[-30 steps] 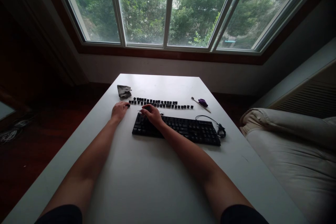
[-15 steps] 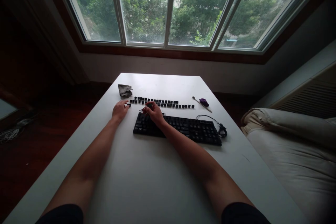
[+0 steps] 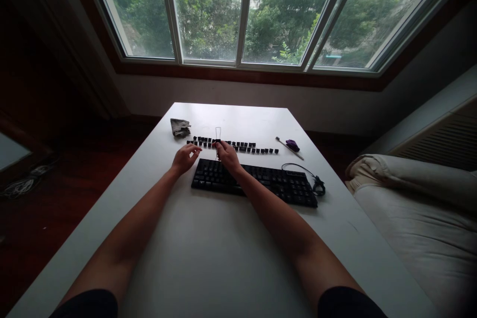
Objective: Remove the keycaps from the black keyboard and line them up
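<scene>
A black keyboard (image 3: pixel 257 181) lies on the white table, with its cable bunched at the right end. My right hand (image 3: pixel 228 157) is closed on a wire keycap puller (image 3: pixel 218 133) above the keyboard's upper left edge. Thin wire loops stick out of the grip, one pointing away from me. Beside it, off the keyboard's top left corner, my left hand (image 3: pixel 185 159) is open, fingers slightly bent and apart, with nothing visible in them. Two rows of loose black keycaps (image 3: pixel 244 144) run along the table behind the keyboard; my hands hide part of them.
A crumpled grey cloth (image 3: pixel 180 127) lies at the back left of the white table (image 3: pixel 208 248). To the back right are a thin brush (image 3: pixel 289 148) and a small purple item (image 3: pixel 292 145). A pale sofa (image 3: pixel 406 208) stands right of the table, and windows rise behind.
My left hand has come away from the keycap at the row's left end and moved right, towards my right hand. The keycap puller has turned so its wires point away from me.
</scene>
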`<action>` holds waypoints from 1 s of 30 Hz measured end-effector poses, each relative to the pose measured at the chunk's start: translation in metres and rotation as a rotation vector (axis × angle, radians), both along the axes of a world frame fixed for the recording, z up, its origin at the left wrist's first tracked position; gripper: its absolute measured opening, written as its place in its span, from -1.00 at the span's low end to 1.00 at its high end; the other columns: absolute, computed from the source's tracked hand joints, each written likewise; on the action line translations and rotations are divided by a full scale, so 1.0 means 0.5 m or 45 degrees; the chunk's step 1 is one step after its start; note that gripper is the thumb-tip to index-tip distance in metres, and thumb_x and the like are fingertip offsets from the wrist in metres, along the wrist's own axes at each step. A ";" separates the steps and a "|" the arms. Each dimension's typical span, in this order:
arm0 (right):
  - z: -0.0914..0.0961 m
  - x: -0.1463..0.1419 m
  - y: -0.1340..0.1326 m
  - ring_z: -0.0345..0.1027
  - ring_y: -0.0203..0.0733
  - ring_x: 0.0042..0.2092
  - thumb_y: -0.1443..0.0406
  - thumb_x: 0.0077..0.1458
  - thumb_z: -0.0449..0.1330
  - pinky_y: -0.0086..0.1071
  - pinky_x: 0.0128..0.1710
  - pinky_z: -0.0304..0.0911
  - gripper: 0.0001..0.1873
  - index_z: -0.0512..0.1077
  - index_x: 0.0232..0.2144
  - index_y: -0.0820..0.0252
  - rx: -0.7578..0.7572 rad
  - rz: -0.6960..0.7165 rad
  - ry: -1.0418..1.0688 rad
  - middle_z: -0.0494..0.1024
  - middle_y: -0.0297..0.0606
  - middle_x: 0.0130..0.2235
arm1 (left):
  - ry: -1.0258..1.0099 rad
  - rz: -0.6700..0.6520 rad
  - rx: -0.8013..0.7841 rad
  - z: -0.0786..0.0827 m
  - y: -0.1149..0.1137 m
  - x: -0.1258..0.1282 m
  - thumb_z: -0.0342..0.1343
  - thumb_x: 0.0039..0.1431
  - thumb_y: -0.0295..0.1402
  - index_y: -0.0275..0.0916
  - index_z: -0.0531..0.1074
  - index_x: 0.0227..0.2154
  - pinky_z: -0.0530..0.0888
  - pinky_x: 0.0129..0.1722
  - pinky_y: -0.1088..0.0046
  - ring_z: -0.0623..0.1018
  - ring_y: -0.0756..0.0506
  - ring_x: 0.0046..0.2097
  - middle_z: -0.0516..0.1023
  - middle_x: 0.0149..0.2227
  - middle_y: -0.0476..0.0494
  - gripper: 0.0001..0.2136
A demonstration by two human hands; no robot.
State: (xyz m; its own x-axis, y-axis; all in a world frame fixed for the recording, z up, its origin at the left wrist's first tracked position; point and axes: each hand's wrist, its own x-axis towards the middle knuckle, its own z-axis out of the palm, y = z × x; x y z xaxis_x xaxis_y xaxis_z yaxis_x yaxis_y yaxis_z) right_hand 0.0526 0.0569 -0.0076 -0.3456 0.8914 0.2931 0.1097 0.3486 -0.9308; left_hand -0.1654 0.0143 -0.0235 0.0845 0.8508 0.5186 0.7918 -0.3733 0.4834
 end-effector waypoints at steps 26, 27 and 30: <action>0.034 0.008 -0.006 0.52 -0.23 -0.28 0.24 0.09 0.21 -0.41 -0.37 0.41 -0.79 0.45 -0.20 0.16 -0.283 0.322 0.362 0.61 -0.24 -0.27 | 0.106 -0.106 -0.250 -0.021 0.002 0.002 0.08 0.23 -0.27 -0.13 0.60 -0.22 0.45 -0.16 0.31 0.51 -0.14 -0.20 0.59 -0.23 -0.11 -0.79; 0.033 0.007 -0.006 0.52 -0.23 -0.27 0.22 0.11 0.18 -0.40 -0.37 0.42 -0.80 0.45 -0.21 0.16 -0.277 0.328 0.360 0.61 -0.23 -0.26 | 0.114 -0.088 -0.246 -0.022 0.003 0.001 0.08 0.23 -0.27 -0.13 0.60 -0.22 0.45 -0.16 0.31 0.50 -0.14 -0.21 0.58 -0.24 -0.11 -0.79; 0.025 0.003 -0.006 0.52 -0.22 -0.27 0.19 0.14 0.17 -0.38 -0.36 0.42 -0.81 0.43 -0.25 0.17 -0.210 0.296 0.363 0.60 -0.22 -0.26 | 0.113 -0.052 -0.246 -0.024 0.004 -0.002 0.08 0.23 -0.28 -0.14 0.60 -0.22 0.44 -0.17 0.32 0.50 -0.12 -0.23 0.58 -0.25 -0.10 -0.80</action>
